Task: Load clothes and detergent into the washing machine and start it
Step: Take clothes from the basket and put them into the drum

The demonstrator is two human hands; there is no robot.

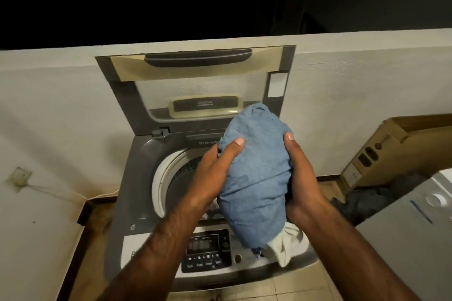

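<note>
A grey top-loading washing machine (127,178) stands against the wall with its lid (195,85) raised. Its drum (178,178) is open below my hands. I hold a bundle of blue clothes (256,173) above the drum's right side. My left hand (217,173) grips its left side and my right hand (300,178) grips its right side. A white garment (286,244) hangs from the bottom of the bundle over the machine's front edge. The control panel (208,249) with a lit display sits at the front.
A cardboard box (391,154) leans against the wall on the right. Dark clothes (367,200) lie on the floor beside it. A white appliance (420,222) stands at the right edge. A wall socket (19,176) with a cord is on the left.
</note>
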